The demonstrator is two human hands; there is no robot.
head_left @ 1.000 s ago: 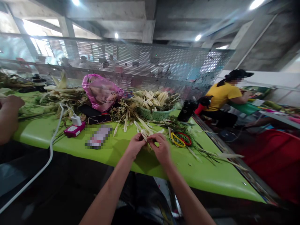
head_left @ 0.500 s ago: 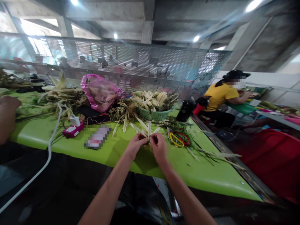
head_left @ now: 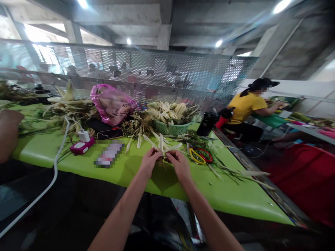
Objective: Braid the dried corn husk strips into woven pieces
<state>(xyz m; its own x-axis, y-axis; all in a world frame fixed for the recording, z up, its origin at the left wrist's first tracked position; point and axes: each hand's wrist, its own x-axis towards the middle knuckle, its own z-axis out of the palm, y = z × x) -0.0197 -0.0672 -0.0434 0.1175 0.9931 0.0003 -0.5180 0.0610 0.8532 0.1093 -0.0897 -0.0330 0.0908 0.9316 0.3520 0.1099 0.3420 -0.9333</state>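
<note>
Pale, flat plant strips, looking like dried husk (head_left: 161,141), fan out above my fingertips over the green table. My left hand (head_left: 150,161) pinches them where they come together. My right hand (head_left: 179,164) is closed, thumb and forefinger pinching a strip at the same junction. The fingers partly hide that spot. To the right of my hands, scissors with one yellow and one red handle loop (head_left: 201,156) lie on green plant scraps. A green basket (head_left: 172,128) heaped with pale husk pieces stands behind my hands.
On the green table (head_left: 125,174) are a pink plastic bag (head_left: 112,104), phones, a purple power block (head_left: 82,145) with a white cable (head_left: 56,157), and a black object (head_left: 206,123). Another person's arm (head_left: 9,134) rests at left. A person in yellow (head_left: 243,106) sits at right.
My right hand has shifted slightly right, so the fingertips are a little farther apart. The upright strip has moved a bit left, and another strip now slants farther right.
</note>
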